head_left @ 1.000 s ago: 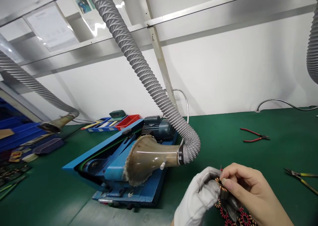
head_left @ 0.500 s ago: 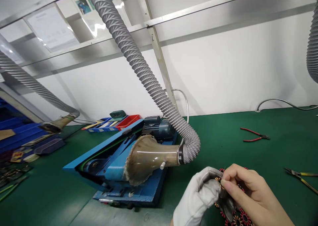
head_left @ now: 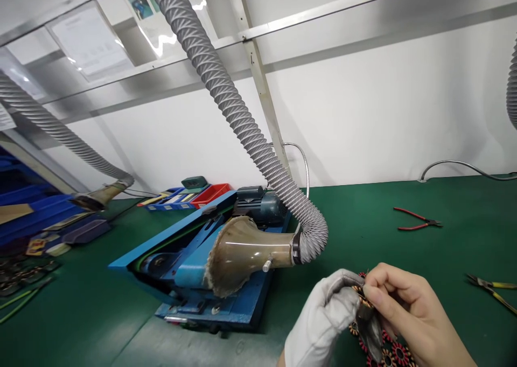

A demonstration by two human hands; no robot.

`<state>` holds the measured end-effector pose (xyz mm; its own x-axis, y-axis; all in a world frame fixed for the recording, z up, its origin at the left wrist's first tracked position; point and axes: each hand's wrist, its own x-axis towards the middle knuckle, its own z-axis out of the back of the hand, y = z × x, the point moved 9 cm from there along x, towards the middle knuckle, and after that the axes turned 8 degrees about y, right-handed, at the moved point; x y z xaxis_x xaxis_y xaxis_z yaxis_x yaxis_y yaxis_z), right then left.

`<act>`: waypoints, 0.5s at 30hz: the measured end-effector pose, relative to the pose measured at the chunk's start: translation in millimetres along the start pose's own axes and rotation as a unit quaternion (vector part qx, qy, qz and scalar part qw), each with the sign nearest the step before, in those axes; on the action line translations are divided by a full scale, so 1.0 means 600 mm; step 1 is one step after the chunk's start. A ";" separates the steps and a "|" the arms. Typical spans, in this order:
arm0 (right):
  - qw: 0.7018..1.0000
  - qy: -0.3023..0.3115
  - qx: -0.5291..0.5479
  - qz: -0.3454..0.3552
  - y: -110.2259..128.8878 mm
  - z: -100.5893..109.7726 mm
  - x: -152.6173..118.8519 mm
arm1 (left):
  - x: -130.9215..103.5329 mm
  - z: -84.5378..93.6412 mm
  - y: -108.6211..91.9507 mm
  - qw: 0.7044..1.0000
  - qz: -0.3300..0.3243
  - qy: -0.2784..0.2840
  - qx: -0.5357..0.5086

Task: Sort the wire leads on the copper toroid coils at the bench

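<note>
At the lower right, my left hand (head_left: 325, 317), in a white glove with grey fingertips, is closed on a piece with small red and tan flower-like rings (head_left: 399, 352). Bare, my right hand (head_left: 407, 310) pinches the upper part of the same piece with thumb and index finger. Both hands meet there, fingertips close together. More rings hang below the fingers over the green table, and part of the piece is hidden by the hands.
Left of my hands stands a blue belt machine (head_left: 242, 308) with a brown hood (head_left: 250, 248) on a grey hose (head_left: 242, 119). Red-handled pliers (head_left: 418, 220) and yellow-handled pliers (head_left: 490, 287) lie right. A red bin (head_left: 212, 195) is behind the machine.
The whole view has shifted slightly, so the machine and pliers appear a little further right. My hands keep their hold, and the right fingers have turned slightly on the piece.
</note>
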<state>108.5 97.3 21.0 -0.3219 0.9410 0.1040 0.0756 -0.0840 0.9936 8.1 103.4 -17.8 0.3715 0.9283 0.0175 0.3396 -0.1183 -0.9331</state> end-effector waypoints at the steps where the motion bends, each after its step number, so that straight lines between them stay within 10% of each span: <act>1: 1.000 0.003 0.012 -0.009 -0.003 -0.001 0.000 | -0.001 0.000 -0.002 1.000 -0.005 -0.002 0.001; 10: 0.995 0.079 -0.045 0.034 -0.013 -0.001 0.005 | -0.012 -0.002 -0.005 0.999 -0.015 -0.014 -0.037; 15: 0.999 -0.011 0.049 -0.008 -0.023 0.010 0.003 | -0.003 0.002 -0.005 1.000 -0.024 -0.007 -0.014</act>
<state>112.3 102.2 7.4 -0.3036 0.9490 0.0855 0.1633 -0.0366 0.9859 5.5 102.4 -15.3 0.3417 0.9380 0.0576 0.3808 -0.0822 -0.9210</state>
